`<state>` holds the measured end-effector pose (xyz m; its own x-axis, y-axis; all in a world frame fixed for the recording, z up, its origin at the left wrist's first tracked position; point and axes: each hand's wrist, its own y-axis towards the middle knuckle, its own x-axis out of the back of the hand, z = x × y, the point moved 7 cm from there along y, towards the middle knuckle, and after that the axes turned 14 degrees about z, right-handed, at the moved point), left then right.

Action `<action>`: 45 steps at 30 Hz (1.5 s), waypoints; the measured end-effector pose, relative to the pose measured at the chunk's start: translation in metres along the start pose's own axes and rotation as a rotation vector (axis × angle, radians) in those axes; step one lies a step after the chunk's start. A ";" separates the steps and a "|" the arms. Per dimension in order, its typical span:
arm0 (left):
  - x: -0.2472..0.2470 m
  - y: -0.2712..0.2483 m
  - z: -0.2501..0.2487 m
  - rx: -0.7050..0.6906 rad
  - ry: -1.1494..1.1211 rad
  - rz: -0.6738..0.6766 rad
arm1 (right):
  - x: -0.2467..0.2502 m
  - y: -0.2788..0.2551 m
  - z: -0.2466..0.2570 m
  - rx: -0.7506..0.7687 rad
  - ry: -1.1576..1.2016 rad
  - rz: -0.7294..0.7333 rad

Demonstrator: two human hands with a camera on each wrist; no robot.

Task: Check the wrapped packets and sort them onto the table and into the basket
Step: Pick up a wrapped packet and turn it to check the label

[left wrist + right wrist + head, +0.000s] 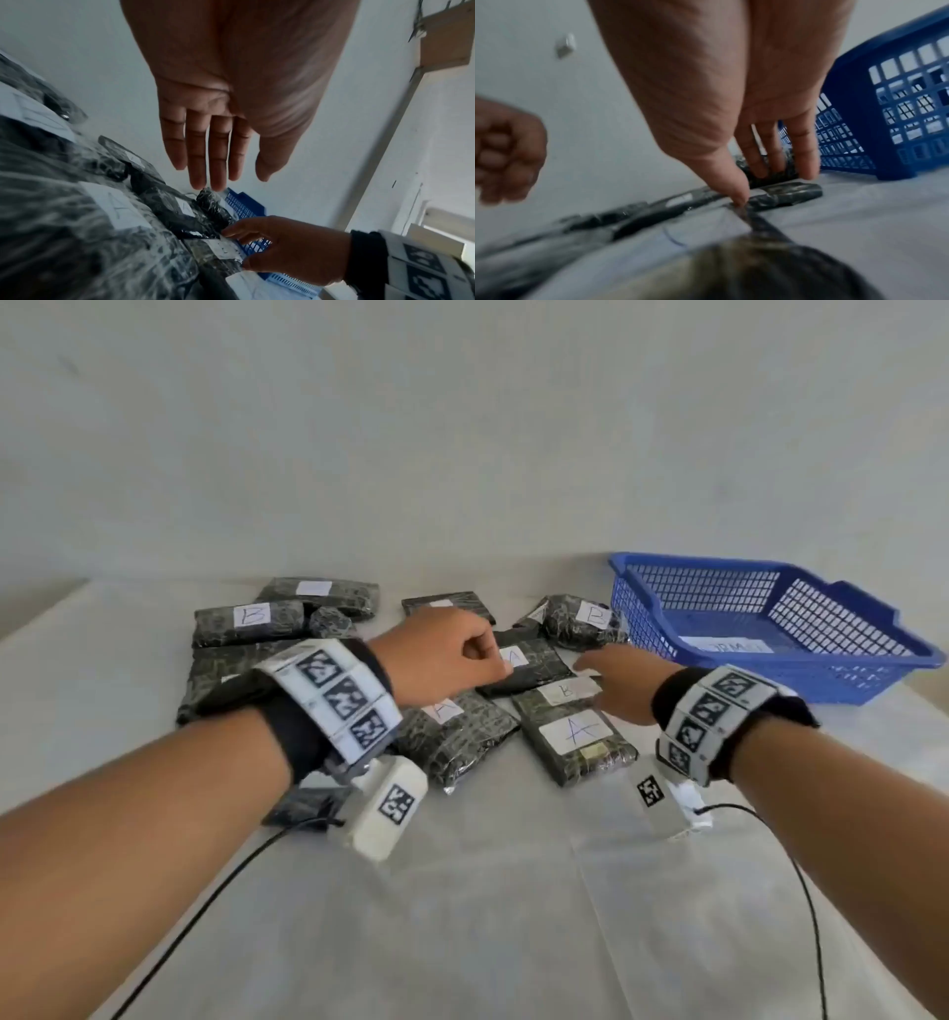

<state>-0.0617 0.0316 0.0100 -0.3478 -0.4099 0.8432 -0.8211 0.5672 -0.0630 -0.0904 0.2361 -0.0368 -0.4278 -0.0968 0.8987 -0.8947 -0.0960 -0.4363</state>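
Several dark wrapped packets with white letter labels lie in a heap on the table. My left hand (488,660) hovers over an A packet (534,662) and holds nothing; its fingers (200,162) look straight in the left wrist view and loosely curled in the head view. My right hand (590,672) reaches over a B packet (565,690). Its thumb tip (739,194) touches the packet's edge, and its fingers are stretched above the far side. Another A packet (580,737) lies just in front. The blue basket (708,593) stands at the right with only a paper slip inside.
More packets lie at the back left (246,621) and against the basket's left wall (585,618). One flat dark packet (303,806) lies under my left wrist. A white cloth (513,916) covers the table, a wall stands close behind, and black cables trail from both wrists.
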 end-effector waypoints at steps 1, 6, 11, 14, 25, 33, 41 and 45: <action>-0.003 0.012 -0.002 0.008 0.004 0.024 | -0.003 0.006 0.000 0.006 -0.055 0.029; -0.005 0.055 -0.001 0.013 0.064 0.106 | 0.002 0.021 -0.005 -0.020 -0.113 0.068; 0.003 0.064 0.006 -0.015 0.017 0.127 | 0.040 -0.002 0.002 0.023 -0.172 -0.036; 0.016 0.054 -0.002 -0.084 -0.096 0.116 | 0.080 -0.031 0.014 0.160 -0.017 -0.108; 0.100 -0.062 -0.045 -0.258 -0.356 -0.047 | 0.113 -0.134 0.056 0.698 0.746 -0.118; 0.085 -0.082 -0.041 -0.204 -0.911 -0.047 | 0.102 -0.142 0.076 0.800 1.125 -0.104; 0.077 -0.081 -0.047 -0.173 -0.996 -0.233 | 0.108 -0.144 0.077 0.624 1.121 -0.269; 0.075 -0.083 -0.053 -0.196 -0.973 -0.257 | 0.112 -0.151 0.072 0.597 1.115 -0.298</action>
<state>0.0038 -0.0085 0.1067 -0.4596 -0.8880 0.0150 -0.8648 0.4513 0.2201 0.0057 0.1685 0.1262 -0.3576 0.8478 0.3915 -0.9016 -0.4227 0.0920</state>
